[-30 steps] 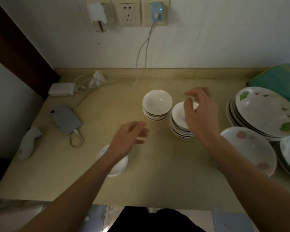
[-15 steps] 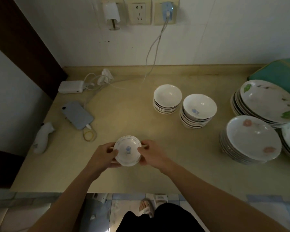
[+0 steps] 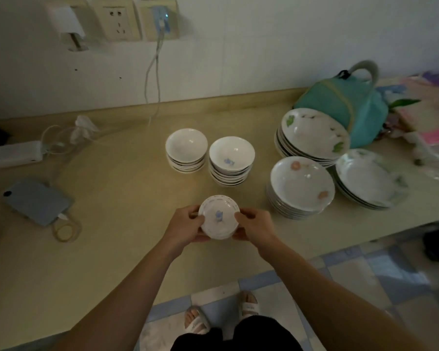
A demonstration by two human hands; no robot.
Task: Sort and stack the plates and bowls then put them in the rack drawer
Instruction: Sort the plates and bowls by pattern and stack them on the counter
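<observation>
At the far left of the bench (image 3: 107, 249) lies a white power adapter (image 3: 17, 153) near the wall, and in front of it a grey phone (image 3: 37, 201) lies flat with a coiled yellow cable (image 3: 66, 230) at its near corner. Above, on the wall, there are three sockets (image 3: 117, 20); a blue plug (image 3: 160, 17) sits in the right one and its white cord hangs down to the bench.

In the middle, close to the front edge, the left hand (image 3: 186, 228) grips the left side of a small bowl (image 3: 218, 217), with the thumb on the rim and the fingers curled under. The right hand (image 3: 255, 228) grips the right side of the same bowl in the same way. The bowl is white with a blue mark in the centre and a dotted line around the rim. I cannot tell whether it rests on the bench or is lifted just above it.

Behind the hands stand two stacks of bowls side by side: a plain white stack (image 3: 186, 150) on the left and a stack with a blue mark (image 3: 231, 160) just beside it.

To the right there are three stacks of plates close together: one with pink flowers (image 3: 300, 187) in front, one with green leaves (image 3: 312, 136) behind it, and a third stack (image 3: 367, 182) at the right. A teal bag (image 3: 347, 102) stands behind the green-leaf plates, touching them.
</observation>
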